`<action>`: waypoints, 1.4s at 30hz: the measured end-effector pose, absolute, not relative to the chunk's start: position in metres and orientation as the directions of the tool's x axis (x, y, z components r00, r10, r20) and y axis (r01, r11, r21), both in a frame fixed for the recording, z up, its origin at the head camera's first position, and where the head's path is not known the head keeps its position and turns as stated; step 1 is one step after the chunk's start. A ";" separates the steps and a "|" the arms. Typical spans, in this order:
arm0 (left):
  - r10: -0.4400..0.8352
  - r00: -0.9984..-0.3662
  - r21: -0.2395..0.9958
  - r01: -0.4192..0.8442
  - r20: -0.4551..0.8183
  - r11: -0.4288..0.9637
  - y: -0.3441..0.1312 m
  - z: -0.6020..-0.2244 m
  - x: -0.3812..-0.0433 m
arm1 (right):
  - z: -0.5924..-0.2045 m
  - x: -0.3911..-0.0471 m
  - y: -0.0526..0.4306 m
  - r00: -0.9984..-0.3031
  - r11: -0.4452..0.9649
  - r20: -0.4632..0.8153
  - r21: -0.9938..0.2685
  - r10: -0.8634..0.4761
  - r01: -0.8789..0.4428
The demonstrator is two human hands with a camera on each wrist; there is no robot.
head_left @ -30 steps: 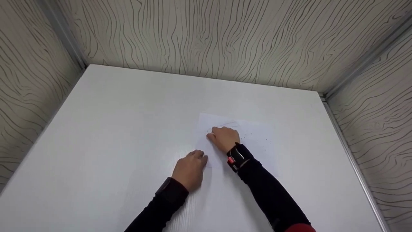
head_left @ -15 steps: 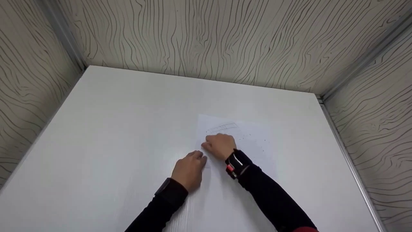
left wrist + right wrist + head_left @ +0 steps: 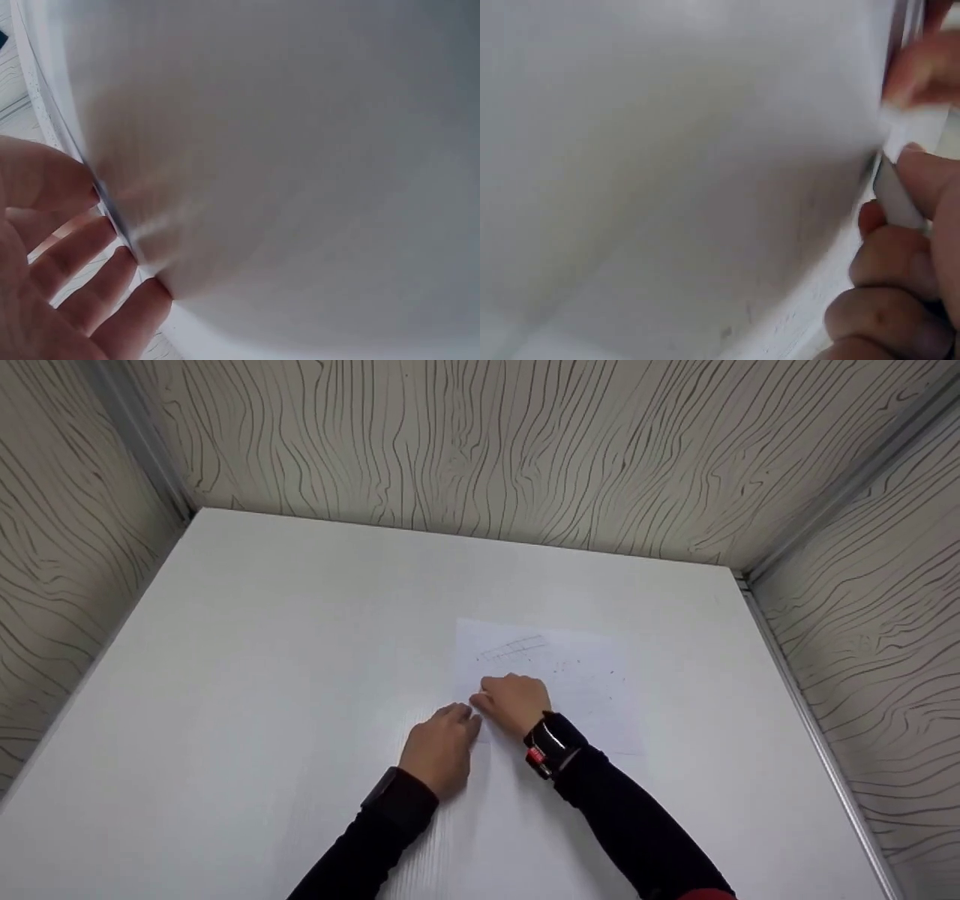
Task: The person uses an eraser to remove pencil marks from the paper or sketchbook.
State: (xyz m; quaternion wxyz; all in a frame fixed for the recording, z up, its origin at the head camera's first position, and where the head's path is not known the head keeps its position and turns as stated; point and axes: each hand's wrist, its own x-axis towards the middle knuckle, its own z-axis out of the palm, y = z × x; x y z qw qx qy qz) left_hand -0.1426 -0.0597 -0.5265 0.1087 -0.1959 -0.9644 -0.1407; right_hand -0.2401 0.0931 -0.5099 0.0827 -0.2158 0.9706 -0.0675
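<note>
A sheet of white paper (image 3: 600,716) lies on the white table, with a pencilled ladder-like strip (image 3: 514,648) near its top left. My right hand (image 3: 519,705) is over the paper's left part, just below the strip. In the right wrist view its thumb and curled fingers pinch a small whitish block, which looks like an eraser (image 3: 895,196), against the paper. My left hand (image 3: 439,754) rests at the sheet's lower left edge, close to the right hand. Its fingertips (image 3: 154,296) press on the surface in the left wrist view, with nothing held.
Several small dark crumbs (image 3: 578,661) lie scattered over the right half of the paper. The white table (image 3: 300,660) spreads out around the sheet. Wood-patterned panels (image 3: 465,450) stand behind it and on both sides.
My right hand has moved down and slightly left from over the pencilled strip, uncovering it. The left hand has stayed in place; the head view has shifted slightly.
</note>
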 end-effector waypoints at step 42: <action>0.340 -0.905 0.235 0.400 0.256 0.886 -0.037 -0.523 -0.150 | -0.519 -0.229 0.094 -0.975 0.976 -0.053 0.029 -0.215 -0.216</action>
